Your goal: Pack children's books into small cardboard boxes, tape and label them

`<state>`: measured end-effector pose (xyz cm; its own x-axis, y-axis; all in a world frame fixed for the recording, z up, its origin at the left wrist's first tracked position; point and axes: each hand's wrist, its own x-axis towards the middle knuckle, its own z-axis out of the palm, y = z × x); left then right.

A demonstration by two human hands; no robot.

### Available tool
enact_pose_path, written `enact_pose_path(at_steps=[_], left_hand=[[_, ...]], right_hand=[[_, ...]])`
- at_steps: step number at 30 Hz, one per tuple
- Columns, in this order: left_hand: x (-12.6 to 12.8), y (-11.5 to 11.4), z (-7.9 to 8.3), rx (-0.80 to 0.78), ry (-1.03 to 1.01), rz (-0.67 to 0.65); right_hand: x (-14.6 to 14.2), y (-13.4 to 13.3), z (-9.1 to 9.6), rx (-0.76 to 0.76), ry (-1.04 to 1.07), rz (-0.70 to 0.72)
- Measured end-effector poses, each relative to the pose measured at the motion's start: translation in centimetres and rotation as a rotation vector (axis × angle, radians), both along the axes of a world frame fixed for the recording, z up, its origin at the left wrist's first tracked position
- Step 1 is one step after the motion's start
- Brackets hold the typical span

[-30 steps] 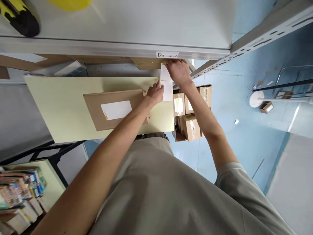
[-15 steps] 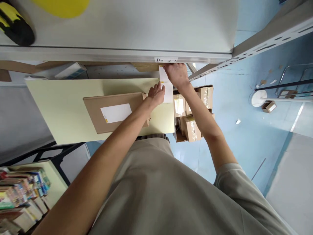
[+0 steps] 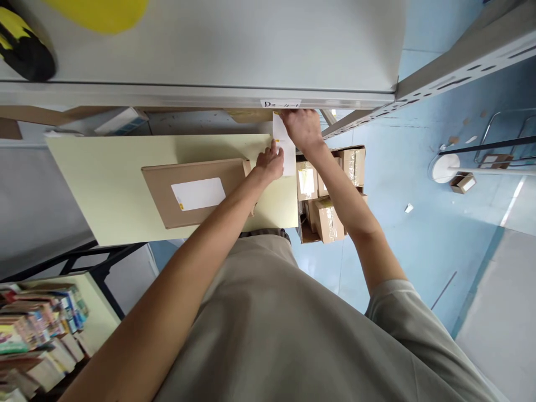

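Observation:
A white label sheet (image 3: 288,162) with small yellow marks lies at the right end of the pale yellow tabletop (image 3: 104,195). My right hand (image 3: 302,129) is closed on its upper part, just under the shelf edge; the fingertips are partly hidden. Against the sheet's left side rests my left hand (image 3: 271,162), index finger stretched out and the others loosely bent apart, with nothing held. Left of it, flat on the tabletop, is a brown cardboard box (image 3: 159,192) bearing a white label (image 3: 199,194). My left forearm covers part of that box.
A grey shelf (image 3: 234,44) overhangs the tabletop, with a yellow-and-black tool (image 3: 25,50) on it. At right, an open carton (image 3: 309,239) holds several taped boxes. A perforated metal post (image 3: 444,78) rises beyond. Books (image 3: 42,329) fill a lower-left surface.
My left index finger has straightened a little against the sheet, and that hand has shifted slightly right. The right hand keeps its place on the sheet.

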<state>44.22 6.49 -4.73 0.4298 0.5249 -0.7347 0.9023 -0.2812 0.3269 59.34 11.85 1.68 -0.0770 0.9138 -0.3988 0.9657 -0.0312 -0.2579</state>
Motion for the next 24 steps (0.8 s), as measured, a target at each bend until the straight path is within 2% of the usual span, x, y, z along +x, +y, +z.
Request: enact_pose_path(at_steps=[4, 8, 13, 16, 18, 21, 24], left_hand=[[0.8, -1.1, -0.4, 0.010, 0.030, 0.041], [1.1, -1.3, -1.0, 0.025, -0.005, 0.083], [1.3, -1.0, -0.2, -0.016, 0.025, 0.083], [1.6, -1.0, 1.4, -0.043, 0.050, 0.091], [1.3, -1.2, 2.8, -0.036, -0.013, 0.145], [-0.8, -2.3, 5.5, -0.067, -0.289, 0.332], [-5.7, -4.5, 9.6, -0.185, -0.660, 0.527]], right_hand=[[0.4, -0.2, -0.9, 0.081, 0.112, -0.060], [1.4, -1.2, -0.6, 0.103, 0.014, -0.114], [3.1, -5.2, 1.0, 0.200, 0.007, -0.345], [3.3, -9.4, 2.2, 0.349, 0.065, -0.569], [2.7, -12.6, 3.1, 0.457, 0.156, -0.726], [1.0, -17.0, 4.8, 0.581, 0.401, -0.859], [-1.0, -20.2, 6.8, 0.582, 0.688, -0.897]])
